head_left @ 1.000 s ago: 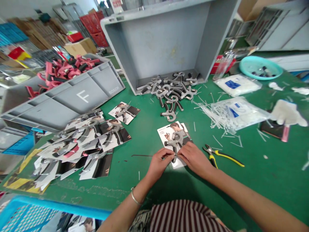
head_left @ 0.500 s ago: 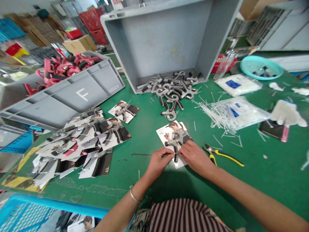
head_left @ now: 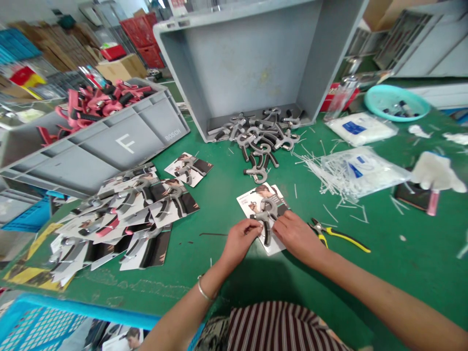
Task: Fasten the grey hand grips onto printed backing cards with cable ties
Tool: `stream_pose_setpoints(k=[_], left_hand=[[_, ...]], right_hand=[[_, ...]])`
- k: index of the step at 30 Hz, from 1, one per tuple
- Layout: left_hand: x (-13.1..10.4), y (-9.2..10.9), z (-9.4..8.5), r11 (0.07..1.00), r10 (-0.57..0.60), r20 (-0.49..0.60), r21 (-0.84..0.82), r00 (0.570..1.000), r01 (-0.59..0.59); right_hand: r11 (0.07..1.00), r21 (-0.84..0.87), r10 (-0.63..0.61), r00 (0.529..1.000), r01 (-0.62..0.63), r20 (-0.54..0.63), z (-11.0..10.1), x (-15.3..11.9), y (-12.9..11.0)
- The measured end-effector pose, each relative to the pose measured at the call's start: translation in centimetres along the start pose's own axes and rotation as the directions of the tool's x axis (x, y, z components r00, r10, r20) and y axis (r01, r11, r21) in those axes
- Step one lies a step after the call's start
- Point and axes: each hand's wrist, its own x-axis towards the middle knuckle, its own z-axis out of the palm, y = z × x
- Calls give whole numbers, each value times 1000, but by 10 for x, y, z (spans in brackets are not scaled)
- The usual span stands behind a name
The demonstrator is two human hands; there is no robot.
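A grey hand grip [head_left: 268,231] with black handles lies on a printed card [head_left: 249,201] in front of me. My left hand [head_left: 243,239] is at the card's left edge, thumb and fingertips pinched together beside the lower handle; what is between them is too small to make out. On the other side, my right hand [head_left: 294,234] rests over the card's right edge with its fingers curled and fingertips near the handle; what they hold is hidden. Yellow-handled pliers [head_left: 338,235] lie right of my right hand. White cable ties [head_left: 325,175] are scattered farther right.
Grey grips [head_left: 258,139] spill from a tipped grey bin [head_left: 248,58]. Carded grips [head_left: 120,214] are piled at left, before a crate [head_left: 146,131] of pink grips. Bags [head_left: 365,170], a glove [head_left: 437,171] and a turquoise bowl [head_left: 373,105] are at right. A blue basket [head_left: 40,321] is lower left.
My hands were nearly touching across the lower handle; now they are slightly apart, my left hand having moved a little left and up. The handle shows more fully between them.
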Motion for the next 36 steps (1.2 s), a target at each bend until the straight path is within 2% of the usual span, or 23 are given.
stream_pose_setpoints(k=[3,6,12,16,21,24,27,36], left_hand=[[13,-1,-3,995,-40,76,-93,996,47],[21,0,-4,999,5,140,-43,990,1],[16,2,-3,1000,-4,91,29,996,2],[13,3,-3,998,-3,114,58,993,-3],[11,8,-4,965,75,146,238,986,-109],[8,13,-3,895,139,148,404,979,-189],[3,22,-2,819,159,139,535,977,-210],[11,39,-6,797,66,268,566,961,-212]], right_hand=[[998,-43,41,999,-40,8,0,7,4],[996,-38,77,997,-77,-7,-3,13,3],[992,-23,121,993,-121,-3,-4,12,1],[994,-24,107,994,-106,5,-6,13,-2],[998,34,62,998,-62,-2,-12,14,-5],[993,94,73,997,-72,-9,-12,12,-4],[980,168,104,995,-102,-6,-9,9,-3],[921,368,144,989,-123,-29,-3,6,-3]])
